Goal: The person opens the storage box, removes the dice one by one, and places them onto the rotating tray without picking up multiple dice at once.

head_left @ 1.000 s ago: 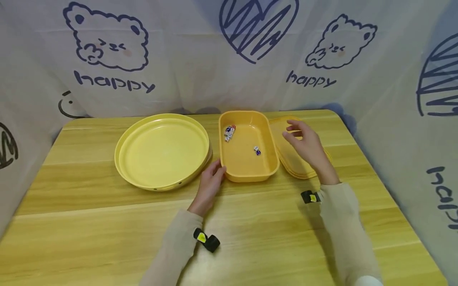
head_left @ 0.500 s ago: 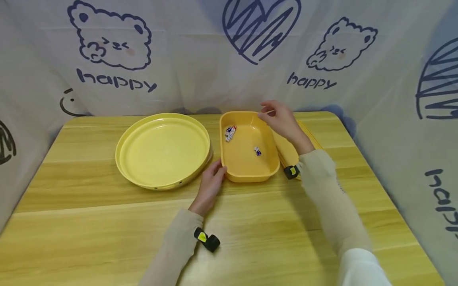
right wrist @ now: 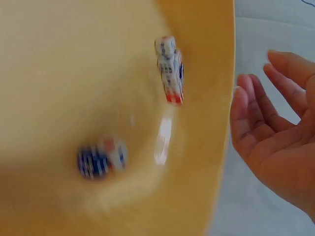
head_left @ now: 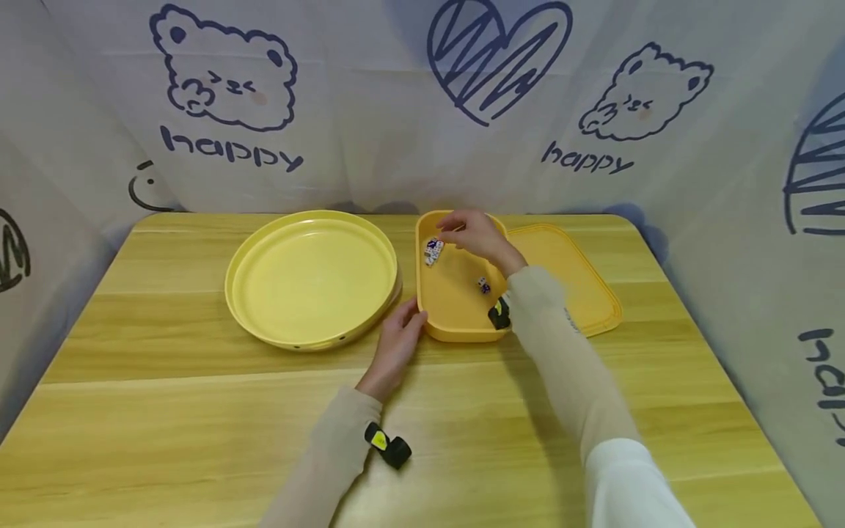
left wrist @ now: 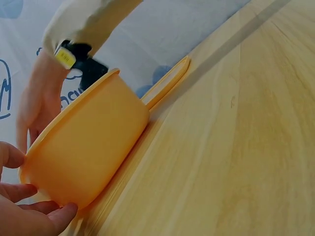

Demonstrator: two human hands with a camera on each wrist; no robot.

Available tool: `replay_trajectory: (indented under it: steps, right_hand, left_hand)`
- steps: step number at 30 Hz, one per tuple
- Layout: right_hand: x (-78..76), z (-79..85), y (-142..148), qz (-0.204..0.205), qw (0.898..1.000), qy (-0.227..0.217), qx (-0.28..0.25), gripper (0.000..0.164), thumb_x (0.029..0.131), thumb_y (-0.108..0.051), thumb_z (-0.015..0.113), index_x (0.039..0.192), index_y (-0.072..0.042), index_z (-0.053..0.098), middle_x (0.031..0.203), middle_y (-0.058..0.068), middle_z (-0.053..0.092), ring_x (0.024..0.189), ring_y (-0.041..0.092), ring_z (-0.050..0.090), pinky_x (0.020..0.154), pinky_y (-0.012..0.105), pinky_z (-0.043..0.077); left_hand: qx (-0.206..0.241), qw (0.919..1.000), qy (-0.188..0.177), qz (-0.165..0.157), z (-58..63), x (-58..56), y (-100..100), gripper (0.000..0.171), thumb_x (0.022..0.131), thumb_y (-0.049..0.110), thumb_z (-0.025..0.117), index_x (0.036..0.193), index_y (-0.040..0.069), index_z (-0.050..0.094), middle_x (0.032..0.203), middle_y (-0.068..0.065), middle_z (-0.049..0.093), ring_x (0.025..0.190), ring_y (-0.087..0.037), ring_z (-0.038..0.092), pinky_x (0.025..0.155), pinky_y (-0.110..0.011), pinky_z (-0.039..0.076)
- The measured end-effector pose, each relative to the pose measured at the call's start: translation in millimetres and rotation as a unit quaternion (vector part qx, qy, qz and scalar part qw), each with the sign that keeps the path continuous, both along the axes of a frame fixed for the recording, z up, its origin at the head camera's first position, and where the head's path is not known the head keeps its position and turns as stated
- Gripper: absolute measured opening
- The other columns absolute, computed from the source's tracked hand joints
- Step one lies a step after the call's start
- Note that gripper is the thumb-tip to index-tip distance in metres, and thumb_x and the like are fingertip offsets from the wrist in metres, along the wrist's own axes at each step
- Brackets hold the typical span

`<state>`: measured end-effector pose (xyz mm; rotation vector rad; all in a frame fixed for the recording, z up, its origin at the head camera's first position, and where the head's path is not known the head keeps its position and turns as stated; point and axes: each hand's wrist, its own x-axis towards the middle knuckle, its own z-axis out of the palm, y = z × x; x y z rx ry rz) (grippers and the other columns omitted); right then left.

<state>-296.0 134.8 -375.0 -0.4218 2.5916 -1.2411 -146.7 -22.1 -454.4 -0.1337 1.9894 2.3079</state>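
Observation:
A yellow-orange rectangular plastic box (head_left: 452, 302) stands uncovered on the wooden table. Against its left wall lies a cluster of several small dice (head_left: 433, 252), white, blue and red. Nearer the front right, a white and a blue die form a pair (head_left: 484, 285). My left hand (head_left: 398, 341) touches the box's front left corner, its fingertips on the outer wall in the left wrist view. My right hand (head_left: 478, 233) hovers over the back of the box, close to the cluster. Its fingers are loosely bent with nothing between them in the right wrist view.
Left of the box sits a round yellow tray (head_left: 310, 279) with a raised rim. The box's orange lid (head_left: 561, 257) lies to the right, partly covered by my right forearm. A white printed cloth (head_left: 370, 110) hangs behind the table (head_left: 198, 433).
My right hand has moved left from above the lid, past the box's right rim, to over the dice cluster. My left hand keeps its place at the corner.

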Motion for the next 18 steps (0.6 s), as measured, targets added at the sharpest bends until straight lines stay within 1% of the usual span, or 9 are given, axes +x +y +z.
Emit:
replay_trajectory:
  steps: [3,8,12,14,18]
  right_hand:
    - [-6.5,-8.5,-7.6,0.005,1.0,-0.018,-0.006,0.031,0.095,-0.01,0.062,0.123,0.004,0.063,0.117,0.017,0.064,0.102,0.027,0.06,0.086,0.039,0.052]
    - [-15.2,-23.6,-10.4,0.008,0.999,-0.033,0.024,0.026,0.091,-0.004,0.065,0.115,0.006,0.067,0.11,0.017,0.068,0.091,0.025,0.061,0.081,0.037,0.053]
    - [-16.6,-37.3,-9.2,0.007,0.999,-0.043,0.033,0.022,0.091,-0.003,0.065,0.111,0.005,0.069,0.105,0.017,0.068,0.084,0.024,0.059,0.074,0.032,0.052]
    - [-16.9,-44.3,-9.0,0.004,0.998,-0.05,0.028,0.022,0.09,-0.002,0.065,0.11,0.006,0.069,0.106,0.016,0.068,0.082,0.021,0.059,0.071,0.028,0.051]
    - [-16.3,-51.2,-11.9,-0.002,0.998,-0.056,0.029,0.024,0.088,-0.004,0.069,0.111,0.003,0.07,0.109,0.014,0.068,0.08,0.016,0.055,0.067,0.022,0.048]
  left_hand:
    - [-0.005,1.0,0.008,0.0,0.1,1.1,-1.5,0.043,0.099,0.006,0.048,0.139,-0.009,0.044,0.14,-0.023,0.047,0.129,-0.03,0.044,0.106,-0.039,0.039]
    - [-0.01,0.9998,0.018,-0.002,-0.2,0.7,-0.9,0.043,0.099,0.006,0.048,0.139,-0.01,0.044,0.14,-0.024,0.047,0.13,-0.031,0.044,0.106,-0.04,0.038]
    - [-0.015,0.9998,0.015,0.001,-0.3,1.2,-1.0,0.043,0.099,0.007,0.048,0.139,-0.009,0.045,0.14,-0.023,0.047,0.13,-0.031,0.043,0.107,-0.04,0.036]
    - [-0.015,0.9998,0.015,0.0,0.0,1.8,-1.1,0.043,0.1,0.007,0.048,0.139,-0.009,0.044,0.14,-0.024,0.046,0.13,-0.031,0.043,0.108,-0.041,0.036]
    - [-0.015,0.9997,0.017,-0.001,2.5,2.2,-1.5,0.043,0.1,0.007,0.048,0.14,-0.01,0.043,0.14,-0.024,0.046,0.13,-0.032,0.043,0.108,-0.041,0.035]
